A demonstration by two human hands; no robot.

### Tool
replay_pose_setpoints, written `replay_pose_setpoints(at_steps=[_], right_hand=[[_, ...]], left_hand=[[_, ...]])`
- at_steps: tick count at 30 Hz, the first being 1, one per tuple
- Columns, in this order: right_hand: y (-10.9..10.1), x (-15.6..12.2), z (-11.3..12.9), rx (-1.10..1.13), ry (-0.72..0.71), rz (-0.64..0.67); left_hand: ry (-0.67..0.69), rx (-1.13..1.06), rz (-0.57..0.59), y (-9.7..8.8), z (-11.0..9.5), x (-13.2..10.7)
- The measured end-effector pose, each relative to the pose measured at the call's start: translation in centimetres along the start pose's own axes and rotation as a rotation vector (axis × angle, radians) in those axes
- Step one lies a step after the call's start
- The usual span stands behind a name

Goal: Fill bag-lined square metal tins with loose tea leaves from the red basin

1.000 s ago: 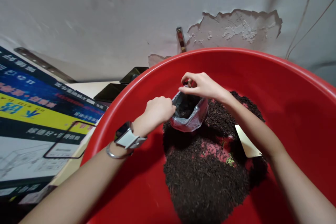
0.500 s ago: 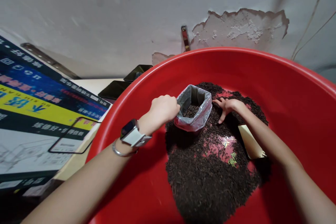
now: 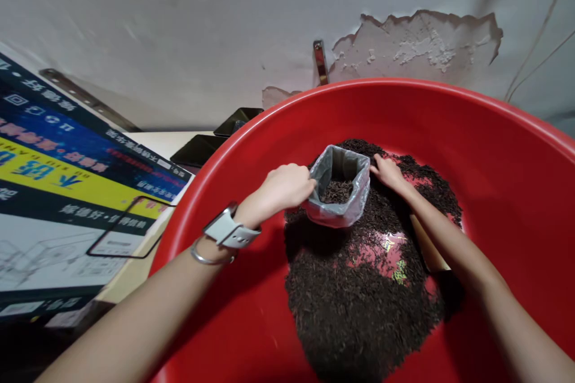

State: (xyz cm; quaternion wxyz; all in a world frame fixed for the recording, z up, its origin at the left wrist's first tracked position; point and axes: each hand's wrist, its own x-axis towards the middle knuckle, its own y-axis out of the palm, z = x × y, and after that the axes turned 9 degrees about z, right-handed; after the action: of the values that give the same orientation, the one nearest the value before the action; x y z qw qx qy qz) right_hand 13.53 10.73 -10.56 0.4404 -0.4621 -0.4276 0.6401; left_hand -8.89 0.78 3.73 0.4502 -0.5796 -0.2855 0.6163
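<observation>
A square-mouthed clear plastic bag (image 3: 340, 215), with dark, dry shreds like loose tea leaves (image 3: 338, 191) inside, is held upright in the red basin. My left hand (image 3: 290, 187) is closed on the bag's left rim; a watch and a bangle are on that wrist. At the opposite rim, my right hand (image 3: 389, 172) has its fingers drawn in and pinching the bag's edge. More of the dark loose tea (image 3: 350, 311) is spread over the basin floor below and around the bag. Under my right forearm lies a pale rectangular scoop or box (image 3: 426, 245), partly hidden.
The large red basin (image 3: 265, 323) surrounds both hands with its high rim. Left of it stand a printed cardboard box (image 3: 67, 191) and dark trays (image 3: 197, 151) on a pale surface. Behind rises a wall with peeling paint (image 3: 417, 42) and a metal bracket (image 3: 320, 63).
My right hand has moved from spread fingers over the tea up to the bag's right rim. The bag and my left hand have shifted slightly right.
</observation>
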Motion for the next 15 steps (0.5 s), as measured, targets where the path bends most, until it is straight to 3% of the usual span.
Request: replay_pose_setpoints(at_steps=[2,4,7,11,13,15], right_hand=[[-2.2,-0.2,0.5,0.096,-0.018,-0.135],[-5.2,-1.3,1.6,0.257,-0.131,-0.333],[-9.6,-4.5,4.0,0.448,-0.421,-0.517],[-12.4,-9.1,6.6,0.453,-0.719,-0.340],[-12.5,-10.0,7.0,0.431,-0.774,-0.266],[-12.2,-9.6,7.0,0.461,-0.768,-0.273]], left_hand=[[0.151,-0.006,0.043,0.4,-0.4,0.0],[0.278,-0.020,0.068,0.8,-0.9,-0.1],[0.248,-0.115,0.045,1.1,-1.6,-0.3],[0.168,-0.212,0.060,1.2,-1.9,-0.4],[0.175,-0.226,0.075,1.3,-1.8,-0.4],[0.180,-0.234,0.080,1.3,-1.7,-0.4]])
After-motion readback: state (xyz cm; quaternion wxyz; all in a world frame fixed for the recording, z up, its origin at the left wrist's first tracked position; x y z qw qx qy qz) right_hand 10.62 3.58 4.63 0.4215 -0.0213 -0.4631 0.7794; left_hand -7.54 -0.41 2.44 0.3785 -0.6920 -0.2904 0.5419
